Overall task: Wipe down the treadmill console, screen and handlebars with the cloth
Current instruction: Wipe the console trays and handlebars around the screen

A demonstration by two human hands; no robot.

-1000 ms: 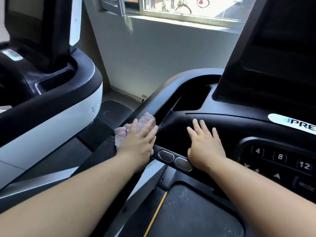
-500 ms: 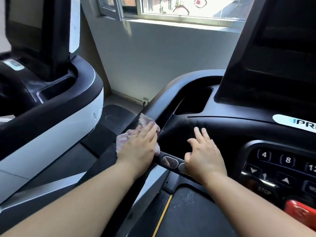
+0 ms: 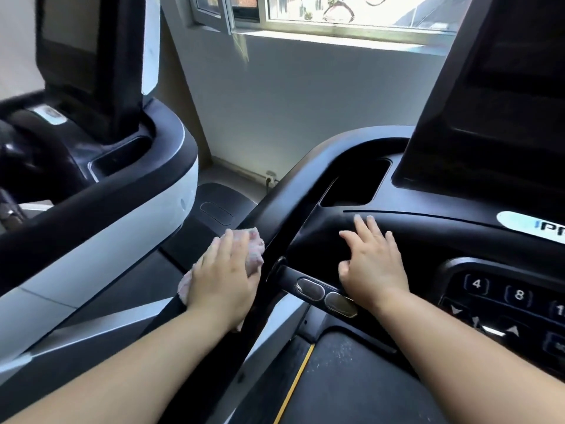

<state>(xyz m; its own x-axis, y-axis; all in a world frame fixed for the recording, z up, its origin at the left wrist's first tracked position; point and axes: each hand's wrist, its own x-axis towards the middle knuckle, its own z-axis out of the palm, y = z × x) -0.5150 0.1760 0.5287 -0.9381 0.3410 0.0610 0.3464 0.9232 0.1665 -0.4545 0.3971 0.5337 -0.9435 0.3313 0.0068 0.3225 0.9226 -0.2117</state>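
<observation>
**Cloth pressed to the left handlebar**

Both forearms reach forward, palms down. The left hand [image 3: 224,276] lies flat with its fingers straight over the one pink cloth [image 3: 256,243], pressing it against the sloping left handlebar [image 3: 293,191]; nothing is curled round it. The right hand [image 3: 374,264] rests spread and empty on the black console [image 3: 428,237], just below the dark screen [image 3: 504,87]. Between the two hands runs a cross grip [image 3: 287,278] carrying two oval metal pads [image 3: 310,288]. There are two treadmills: this one and a neighbouring machine [image 3: 128,209] on the left. Each has one tray pocket; the near pocket [image 3: 354,185] is too shadowed to tell whether it holds anything.
</observation>
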